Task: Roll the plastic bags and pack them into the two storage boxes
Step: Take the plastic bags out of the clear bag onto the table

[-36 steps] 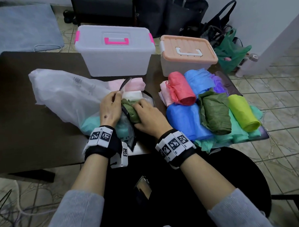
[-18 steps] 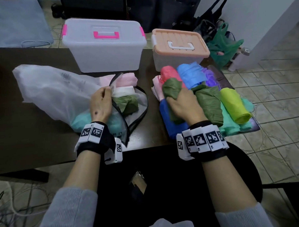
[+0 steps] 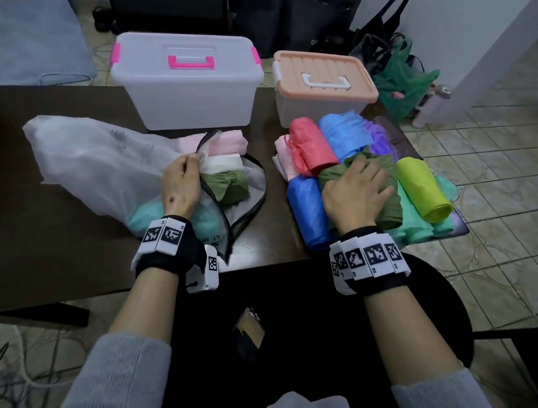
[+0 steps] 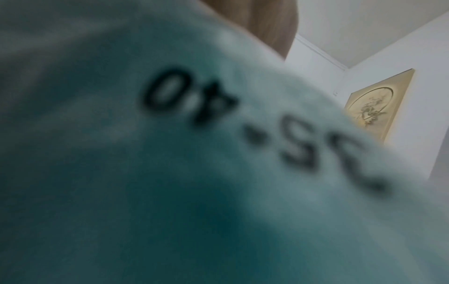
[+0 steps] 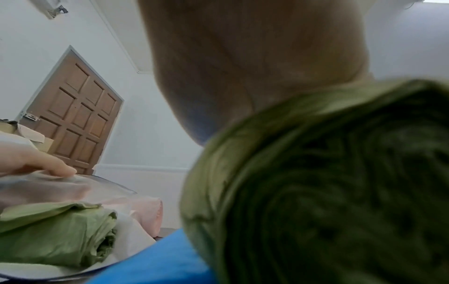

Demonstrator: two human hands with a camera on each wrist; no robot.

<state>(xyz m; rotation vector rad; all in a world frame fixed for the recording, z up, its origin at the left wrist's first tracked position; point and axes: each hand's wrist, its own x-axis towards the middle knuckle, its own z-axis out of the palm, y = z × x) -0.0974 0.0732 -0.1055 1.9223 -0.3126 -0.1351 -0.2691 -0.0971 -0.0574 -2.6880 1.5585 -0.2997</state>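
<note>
At the far left of the dark brown table [image 3: 46, 213] lies your large translucent white pouch with a black zip edge [image 3: 99, 168], its mouth open toward the middle. Your left hand [image 3: 180, 186] rests on it, fingertips pinching the edge of the opening. Inside the mouth sit a folded olive-green plastic bag [image 3: 230, 187], a white one [image 3: 222, 162] and a pale pink one [image 3: 228, 142]; a teal bag [image 3: 145, 215] shows through the pouch wall under your wrist. Behind stands the clear storage box with pink handle and latches [image 3: 188, 84], lid on. To its right is the smaller box with a peach lid and white handle [image 3: 324, 84], also closed. In front of it lies the pile of rolled bags: red roll [image 3: 311, 146], blue roll [image 3: 308, 211], yellow-green roll [image 3: 421, 188]. Your right hand [image 3: 356, 193] lies on the rolled dark olive-green bag [image 3: 391, 207] in that pile, fingers spread and lightly curved over it.
</note>
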